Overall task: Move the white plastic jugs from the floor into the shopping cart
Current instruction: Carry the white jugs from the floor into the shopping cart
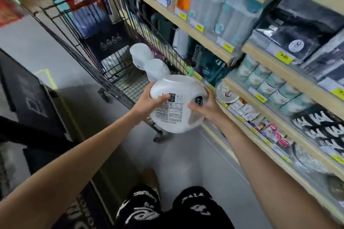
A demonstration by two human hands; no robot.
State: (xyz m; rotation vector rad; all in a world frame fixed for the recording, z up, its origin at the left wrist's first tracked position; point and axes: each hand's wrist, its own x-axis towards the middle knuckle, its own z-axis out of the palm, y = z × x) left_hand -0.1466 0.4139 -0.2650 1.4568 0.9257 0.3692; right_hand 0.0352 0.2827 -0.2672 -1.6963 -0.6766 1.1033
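Note:
I hold a white plastic jug [175, 106] with a printed label in both hands, in the air just above the near end of the black wire shopping cart [119, 80]. My left hand [149, 101] grips its left side and my right hand [206, 108] grips the right side by the dark cap. Two more white jugs lie inside the cart basket, one [140, 55] further in and one [157, 71] closer to me, just beyond the held jug.
Store shelves [242, 50] stacked with packaged goods and yellow price tags run along the right, close to the cart. Dark mats [31, 98] lie on the grey floor at left. My legs in black patterned shorts [167, 208] show at the bottom.

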